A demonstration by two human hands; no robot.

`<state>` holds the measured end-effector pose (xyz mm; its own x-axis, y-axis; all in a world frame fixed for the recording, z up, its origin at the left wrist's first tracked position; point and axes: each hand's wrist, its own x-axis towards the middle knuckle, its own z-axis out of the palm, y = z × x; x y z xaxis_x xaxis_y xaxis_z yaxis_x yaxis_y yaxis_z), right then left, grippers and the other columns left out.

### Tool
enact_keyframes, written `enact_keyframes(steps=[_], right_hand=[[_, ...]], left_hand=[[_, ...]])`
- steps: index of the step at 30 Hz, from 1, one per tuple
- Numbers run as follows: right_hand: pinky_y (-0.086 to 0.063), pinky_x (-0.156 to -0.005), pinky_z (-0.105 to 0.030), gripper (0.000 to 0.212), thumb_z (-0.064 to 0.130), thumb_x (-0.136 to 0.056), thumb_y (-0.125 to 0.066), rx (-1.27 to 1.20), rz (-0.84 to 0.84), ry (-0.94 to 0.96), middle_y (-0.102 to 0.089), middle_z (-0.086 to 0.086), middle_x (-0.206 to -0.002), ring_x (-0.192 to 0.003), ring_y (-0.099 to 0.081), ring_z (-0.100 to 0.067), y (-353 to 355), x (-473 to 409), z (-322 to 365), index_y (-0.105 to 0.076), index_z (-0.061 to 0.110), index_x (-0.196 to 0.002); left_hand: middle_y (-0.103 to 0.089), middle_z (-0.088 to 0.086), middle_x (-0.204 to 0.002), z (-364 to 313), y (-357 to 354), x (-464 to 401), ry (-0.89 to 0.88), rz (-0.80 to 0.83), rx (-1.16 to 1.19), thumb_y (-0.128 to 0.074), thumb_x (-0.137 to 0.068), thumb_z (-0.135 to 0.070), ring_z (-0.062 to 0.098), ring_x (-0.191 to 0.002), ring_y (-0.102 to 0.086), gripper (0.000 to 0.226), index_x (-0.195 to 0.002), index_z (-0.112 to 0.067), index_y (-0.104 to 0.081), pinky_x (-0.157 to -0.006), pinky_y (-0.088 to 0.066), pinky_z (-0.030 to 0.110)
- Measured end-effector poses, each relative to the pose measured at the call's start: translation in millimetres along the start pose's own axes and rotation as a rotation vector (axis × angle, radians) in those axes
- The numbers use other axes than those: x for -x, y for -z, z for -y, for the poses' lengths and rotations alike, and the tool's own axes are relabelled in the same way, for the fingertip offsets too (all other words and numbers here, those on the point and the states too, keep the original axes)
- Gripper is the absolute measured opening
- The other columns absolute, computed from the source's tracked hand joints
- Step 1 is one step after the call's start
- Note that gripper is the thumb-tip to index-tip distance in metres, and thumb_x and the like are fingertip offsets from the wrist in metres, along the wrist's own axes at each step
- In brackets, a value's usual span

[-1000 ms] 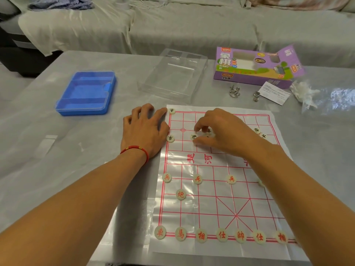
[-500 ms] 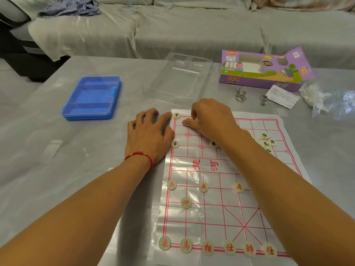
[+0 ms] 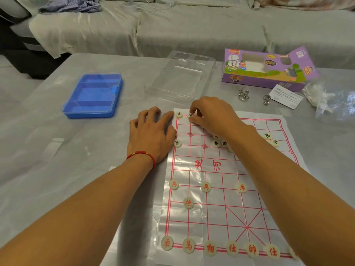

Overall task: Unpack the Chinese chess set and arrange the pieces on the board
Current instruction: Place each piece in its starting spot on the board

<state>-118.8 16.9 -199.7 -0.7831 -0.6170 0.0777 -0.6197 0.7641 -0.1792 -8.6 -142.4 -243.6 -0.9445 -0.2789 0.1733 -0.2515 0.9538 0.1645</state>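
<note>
Fingers of the right hand (image 3: 211, 114) pinch a black piece (image 3: 190, 115) onto the board (image 3: 226, 189)'s far-left edge, while the left hand (image 3: 151, 133) lies spread flat beside that edge, likely steadying the thin sheet.

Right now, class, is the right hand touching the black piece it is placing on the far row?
Touching. The head view shows the right hand with its fingers pinching the black piece.

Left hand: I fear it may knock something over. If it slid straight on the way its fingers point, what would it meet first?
Probably the clear plastic tray. The left hand lies flat beside the board, fingers pointing away and slightly right; only bare table shows between, though depth is unclear.
</note>
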Motion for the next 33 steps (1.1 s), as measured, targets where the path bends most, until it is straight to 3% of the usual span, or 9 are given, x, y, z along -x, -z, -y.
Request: enact_keyframes(steps=[16, 21, 24, 28, 33], right_hand=[[-0.05, -0.078, -0.03, 0.035, 0.043, -0.091, -0.066, -0.121, 0.02, -0.005, -0.065, 0.003, -0.102, -0.088, -0.058, -0.014, 10.1, 7.1, -6.8, -0.065, 0.021, -0.117], [-0.037, -0.064, -0.012, 0.021, 0.03, -0.09, -0.07, -0.182, 0.116, 0.075, -0.062, 0.01, -0.094, -0.075, -0.054, -0.003, 43.1, 49.9, -16.2, -0.07, 0.023, -0.11], [-0.035, -0.062, -0.014, 0.021, 0.036, -0.088, -0.071, -0.099, 0.192, 0.083, -0.06, 0.01, -0.093, -0.074, -0.052, -0.004, 51.4, 72.2, -18.9, -0.07, 0.026, -0.107], [-0.047, -0.073, -0.023, 0.027, 0.046, -0.087, -0.068, 0.012, 0.199, 0.06, -0.062, 0.008, -0.098, -0.084, -0.056, -0.01, 43.1, 83.8, -20.2, -0.07, 0.026, -0.106], [-0.039, -0.072, -0.021, 0.023, 0.04, -0.091, -0.067, 0.017, 0.181, 0.069, -0.063, 0.006, -0.103, -0.088, -0.056, -0.012, 32.5, 85.8, -17.3, -0.07, 0.025, -0.108]], left_hand=[[-0.036, -0.003, -0.145, 3.9, -4.0, -1.3, -0.012, -0.028, 0.021, -0.032, -0.097, -0.053, 0.022, -0.137, -0.028, 0.05, -0.146, -0.041, -0.035, -0.109, -0.027, 0.043], [-0.037, -0.003, -0.143, 3.8, -4.9, -2.0, -0.022, -0.033, 0.026, -0.034, -0.098, -0.053, 0.023, -0.136, -0.029, 0.048, -0.145, -0.041, -0.036, -0.109, -0.027, 0.043], [-0.037, -0.002, -0.143, 4.1, -6.1, -2.0, -0.02, -0.034, 0.023, -0.034, -0.098, -0.053, 0.023, -0.136, -0.03, 0.048, -0.144, -0.041, -0.036, -0.109, -0.028, 0.044], [-0.037, -0.002, -0.143, 4.4, -5.9, -2.5, -0.021, -0.035, 0.021, -0.033, -0.098, -0.053, 0.023, -0.136, -0.03, 0.048, -0.144, -0.041, -0.036, -0.109, -0.028, 0.045], [-0.037, -0.002, -0.144, 4.3, -4.7, -2.0, -0.021, -0.031, 0.03, -0.033, -0.098, -0.052, 0.023, -0.136, -0.03, 0.048, -0.145, -0.041, -0.037, -0.11, -0.027, 0.045]])
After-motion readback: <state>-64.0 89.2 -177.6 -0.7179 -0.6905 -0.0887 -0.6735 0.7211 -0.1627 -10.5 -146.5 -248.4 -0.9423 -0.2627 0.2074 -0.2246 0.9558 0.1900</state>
